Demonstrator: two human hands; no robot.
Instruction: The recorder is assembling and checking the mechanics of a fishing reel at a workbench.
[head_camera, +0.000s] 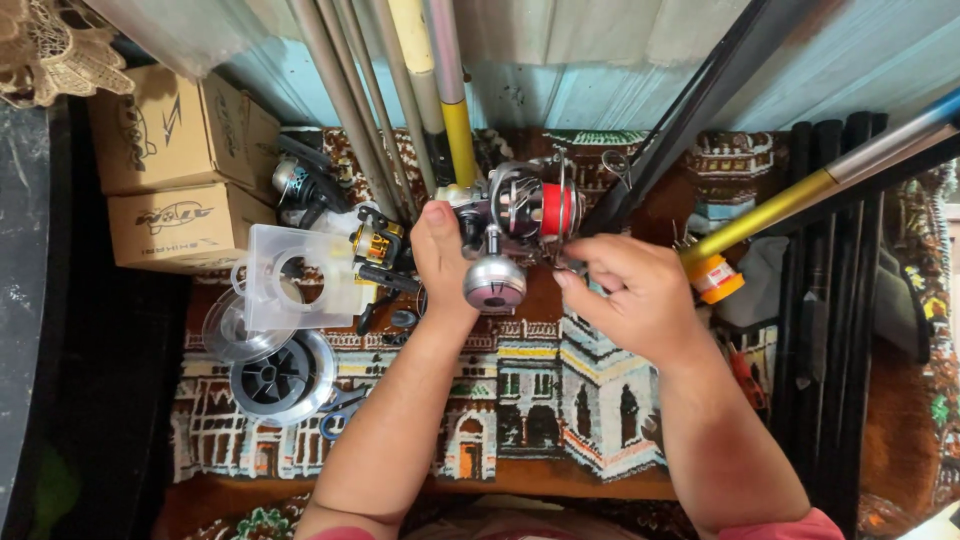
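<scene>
My left hand grips a silver and black spinning fishing reel with a red spool, held above a patterned rug. Its round silver handle knob hangs down between my two hands. My right hand is at the reel's right side, fingertips pinched close to the spool as if on thin line; the line itself is too fine to see.
Several fishing rods lean against the wall ahead, and dark rods lie at the right. Two cardboard boxes stand at left, with line spools, a clear plastic case, other reels, scissors and an orange spool.
</scene>
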